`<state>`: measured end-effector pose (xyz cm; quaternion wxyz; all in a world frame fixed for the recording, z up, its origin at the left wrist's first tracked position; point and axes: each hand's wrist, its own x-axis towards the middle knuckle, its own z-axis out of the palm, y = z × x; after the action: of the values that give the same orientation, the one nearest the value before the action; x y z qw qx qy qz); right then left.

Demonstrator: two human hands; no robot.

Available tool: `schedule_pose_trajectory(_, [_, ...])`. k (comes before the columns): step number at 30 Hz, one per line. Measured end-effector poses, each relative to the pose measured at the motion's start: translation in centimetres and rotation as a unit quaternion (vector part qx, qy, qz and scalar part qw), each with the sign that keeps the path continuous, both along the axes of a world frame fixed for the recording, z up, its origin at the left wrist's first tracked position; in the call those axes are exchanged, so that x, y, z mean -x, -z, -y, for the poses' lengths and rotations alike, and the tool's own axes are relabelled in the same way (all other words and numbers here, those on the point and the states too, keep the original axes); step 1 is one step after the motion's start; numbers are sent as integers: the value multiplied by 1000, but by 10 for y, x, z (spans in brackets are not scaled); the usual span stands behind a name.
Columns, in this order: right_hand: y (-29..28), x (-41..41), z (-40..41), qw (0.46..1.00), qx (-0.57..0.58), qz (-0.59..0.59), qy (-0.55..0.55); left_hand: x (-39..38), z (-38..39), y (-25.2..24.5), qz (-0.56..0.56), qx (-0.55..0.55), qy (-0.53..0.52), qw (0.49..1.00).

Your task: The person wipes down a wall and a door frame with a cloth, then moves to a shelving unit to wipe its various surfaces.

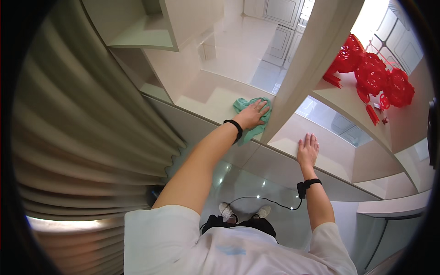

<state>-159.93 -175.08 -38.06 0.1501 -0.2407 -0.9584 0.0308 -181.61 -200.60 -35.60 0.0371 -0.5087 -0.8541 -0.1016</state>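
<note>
A crumpled green cloth lies on the pale shelf board, against the upright divider. My left hand presses down on it with fingers spread, and one end of the cloth hangs over the board's front edge. On the other side of the divider, my right hand rests flat on the neighbouring shelf compartment, its fingers extended and nothing in them. Black bands circle both wrists.
Long beige curtains hang at the left beside the cabinet. Red openwork ornaments with tassels sit on a curved shelf at the upper right. A black cable runs from the right wristband past my body, above the glossy floor.
</note>
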Motion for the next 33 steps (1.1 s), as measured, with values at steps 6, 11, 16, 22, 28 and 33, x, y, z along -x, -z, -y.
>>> schedule_pose_trajectory(6, [1, -3, -3, 1000, -4, 1, 9, 33, -35, 1, 9, 28, -29, 999])
schedule_pose_trajectory(11, [3, 5, -1, 1000, 1, -7, -16, 98, 47, 30, -70, -22, -107, 992])
schedule_pose_trajectory(16, [1, -7, -6, 999, -20, 7, 28, 147, 169, 9, 20, 106, -336, 936])
schedule_pose_trajectory(22, [-1, -6, 4, 1000, -11, 2, 19, 154, 168, 10, 48, 116, -343, 931])
schedule_pose_trajectory(28, [-6, -4, 4, 1000, 7, 0, 25, 130, 82, -5, -2, 112, -202, 973])
schedule_pose_trajectory(33, [-6, 0, 0, 999, -11, -6, 31, 31, -1, -6, -4, 40, 33, 999])
